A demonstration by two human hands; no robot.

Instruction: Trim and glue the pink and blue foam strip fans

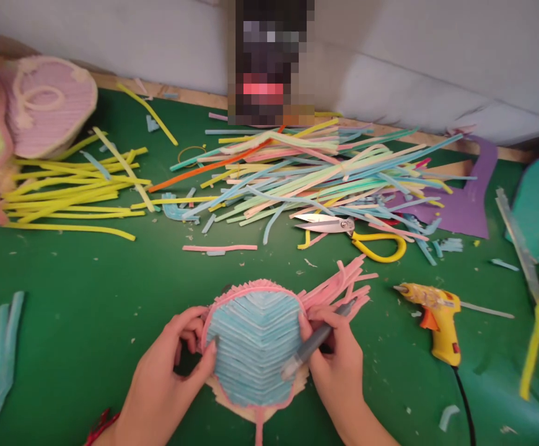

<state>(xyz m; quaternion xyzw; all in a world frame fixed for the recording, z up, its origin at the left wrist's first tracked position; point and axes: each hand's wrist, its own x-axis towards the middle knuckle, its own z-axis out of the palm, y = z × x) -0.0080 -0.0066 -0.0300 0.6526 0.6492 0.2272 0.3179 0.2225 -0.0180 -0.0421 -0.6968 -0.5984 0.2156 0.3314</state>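
A round craft piece (253,344) with light-blue foam strips in a chevron pattern and a pink rim lies on the green table (88,310). My left hand (176,362) grips its left edge, thumb on the blue face. My right hand (332,359) presses its right edge and is closed on a grey pen (318,341) that points down-left across the piece. Loose pink strips (339,288) stick out from under the piece at its upper right.
A yellow glue gun (437,313) lies to the right, its cord running toward me. Scissors with yellow handles (353,235) rest near a big heap of coloured foam strips (316,170). Yellow strips (69,192) and a pink round piece (49,105) sit at left; purple and teal sheets at right.
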